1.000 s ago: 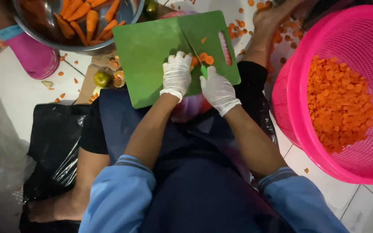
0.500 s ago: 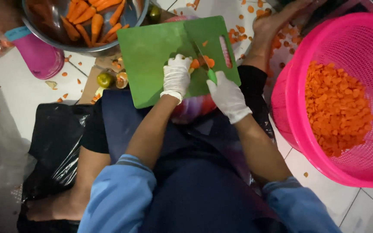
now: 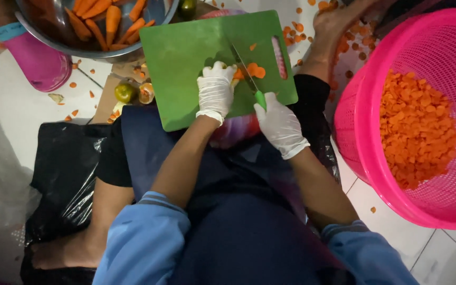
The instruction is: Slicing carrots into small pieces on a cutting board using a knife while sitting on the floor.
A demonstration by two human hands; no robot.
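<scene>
Carrot slicing looks well underway: pink basket [image 3: 376, 174] at right already heaped with slices, metal bowl [image 3: 88, 53] upper left still has whole carrots.

Left hand [image 3: 215, 92] has its fingers curled down on the carrot piece [image 3: 237, 74] on the green cutting board [image 3: 186, 58], center top. Right hand [image 3: 279, 124] fingers are wrapped tight around the knife [image 3: 246, 71] handle, blade at the carrot.

Matt green plastic cutting board [image 3: 196, 53], glossy metal bowl [image 3: 69, 45], perforated pink plastic basket [image 3: 449, 47].
</scene>
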